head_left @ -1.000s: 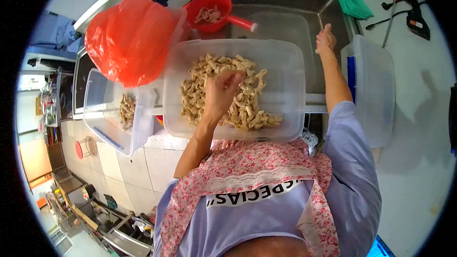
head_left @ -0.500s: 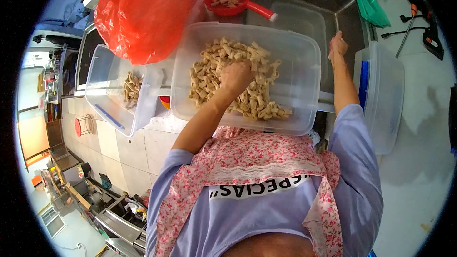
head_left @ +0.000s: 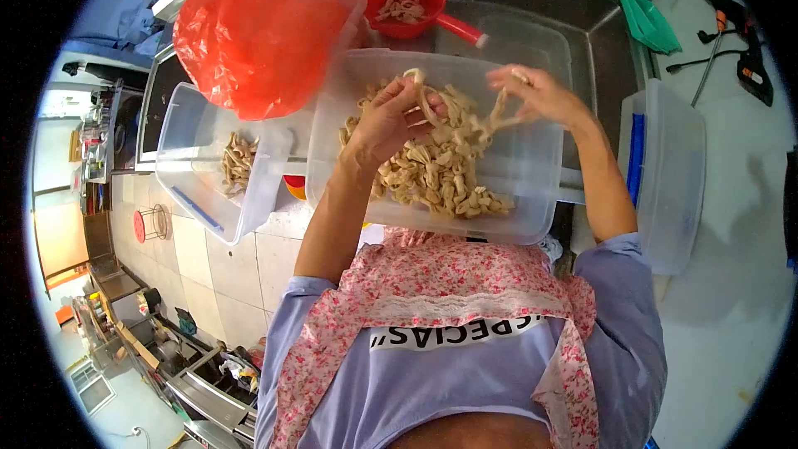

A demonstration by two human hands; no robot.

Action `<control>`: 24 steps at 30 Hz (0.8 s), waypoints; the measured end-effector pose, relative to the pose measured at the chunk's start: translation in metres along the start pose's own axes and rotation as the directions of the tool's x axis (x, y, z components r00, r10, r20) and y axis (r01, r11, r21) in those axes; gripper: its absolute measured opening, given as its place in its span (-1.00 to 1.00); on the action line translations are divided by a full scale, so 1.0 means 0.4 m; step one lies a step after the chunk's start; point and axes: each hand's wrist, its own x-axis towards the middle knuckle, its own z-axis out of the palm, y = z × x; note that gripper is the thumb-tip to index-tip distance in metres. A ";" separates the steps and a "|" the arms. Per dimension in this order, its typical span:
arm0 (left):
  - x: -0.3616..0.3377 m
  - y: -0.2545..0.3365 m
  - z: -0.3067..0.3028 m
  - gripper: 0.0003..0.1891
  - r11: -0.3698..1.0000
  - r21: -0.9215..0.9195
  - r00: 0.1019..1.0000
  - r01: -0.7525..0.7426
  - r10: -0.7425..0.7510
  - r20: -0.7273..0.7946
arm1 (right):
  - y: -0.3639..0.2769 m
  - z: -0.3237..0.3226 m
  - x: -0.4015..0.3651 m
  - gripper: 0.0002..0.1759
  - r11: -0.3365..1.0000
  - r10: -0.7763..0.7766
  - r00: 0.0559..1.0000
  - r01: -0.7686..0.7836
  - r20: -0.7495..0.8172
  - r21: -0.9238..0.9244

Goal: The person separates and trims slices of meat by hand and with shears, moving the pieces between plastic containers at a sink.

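Observation:
A translucent plastic tub in front of me holds a heap of beige knotted strips that look like tofu skin knots. Over the heap, my left hand has its fingers closed on a tofu skin knot, one loop of which sticks up above the fingertips. My right hand is raised above the tub's far right part. Its fingers are bent around another beige strip, which hangs down toward the heap and is partly blurred.
A red plastic bag bulges at the tub's far left. Behind stands a red ladle with beige pieces inside. A second clear tub with some knots is at left; a blue-clipped clear bin is at right.
My left hand has risen out of the heap with a knot. My right hand has come from the sink's right edge to above the tub. The view has shifted slightly.

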 end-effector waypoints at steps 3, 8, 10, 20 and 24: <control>-0.012 0.016 -0.017 -0.77 0.998 -0.066 0.999 -0.001 0.004 0.041 | 0.026 0.030 0.038 -0.62 0.957 -0.254 0.958 0.268 0.132 -0.106; -0.038 0.024 0.030 -0.76 0.974 0.188 0.989 -0.127 0.140 -0.055 | -0.068 0.054 0.017 -0.72 0.985 -0.168 0.982 0.164 0.089 0.052; -0.038 0.028 0.024 -0.70 0.702 0.712 0.993 -0.026 0.100 -0.063 | -0.109 0.062 0.009 -0.76 0.961 -0.204 0.965 0.165 0.165 0.223; -0.021 -0.017 0.048 -0.66 0.779 0.597 0.978 -0.192 0.205 0.047 | -0.142 0.094 0.048 -0.72 0.919 -0.374 0.927 0.369 -0.011 -0.136; -0.027 0.010 0.087 -0.78 0.915 0.360 0.972 -0.180 0.222 -0.079 | -0.145 0.104 0.020 -0.79 0.964 -0.214 0.975 0.221 -0.066 0.147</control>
